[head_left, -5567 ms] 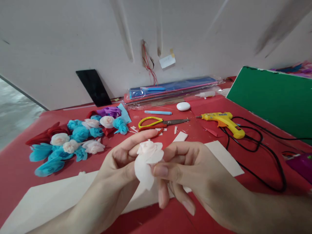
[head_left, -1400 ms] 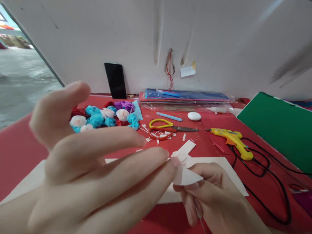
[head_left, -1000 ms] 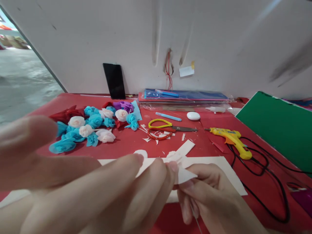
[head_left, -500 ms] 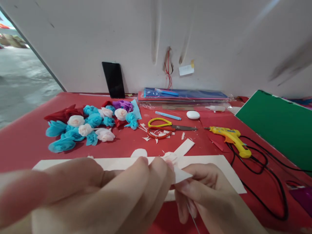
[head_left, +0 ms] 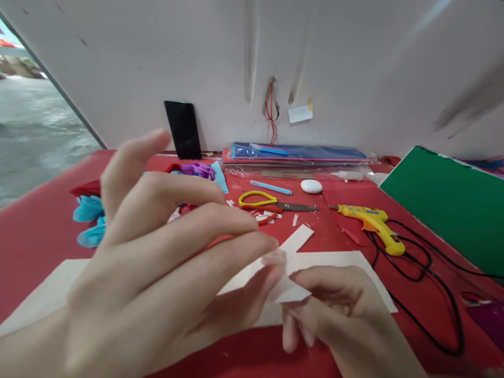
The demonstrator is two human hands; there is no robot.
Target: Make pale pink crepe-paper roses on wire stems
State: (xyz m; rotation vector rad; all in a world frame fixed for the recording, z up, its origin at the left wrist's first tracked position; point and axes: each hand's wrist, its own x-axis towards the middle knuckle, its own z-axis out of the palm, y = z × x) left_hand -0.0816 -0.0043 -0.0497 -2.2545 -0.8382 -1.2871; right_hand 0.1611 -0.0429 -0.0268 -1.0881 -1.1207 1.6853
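Between my hands is a small white paper flower (head_left: 289, 290) with a pointed lower petal. My left hand (head_left: 169, 268) reaches across from the left, thumb and a fingertip closed on the flower's upper part, its other fingers raised and fanned. From the right, my right hand (head_left: 334, 310) pinches the flower low down near its base; the thin stem below is blurred and barely shows. Under both hands lies a long cream paper strip (head_left: 342, 261), with a shorter strip (head_left: 301, 237) beyond it. My left hand covers much of the pile of blue paper flowers (head_left: 88, 209).
Scissors (head_left: 295, 207) lie among paper scraps, near a light blue pen (head_left: 271, 187) and a white oval object (head_left: 311, 186). A yellow glue gun (head_left: 374, 223) with a looping black cord lies right, before a green board (head_left: 444, 210). A phone (head_left: 183, 128) leans against the wall.
My left hand has lifted and turned, its fingers spreading upward and now hiding many of the finished flowers. My right hand has barely moved and keeps its pinch on the white flower.
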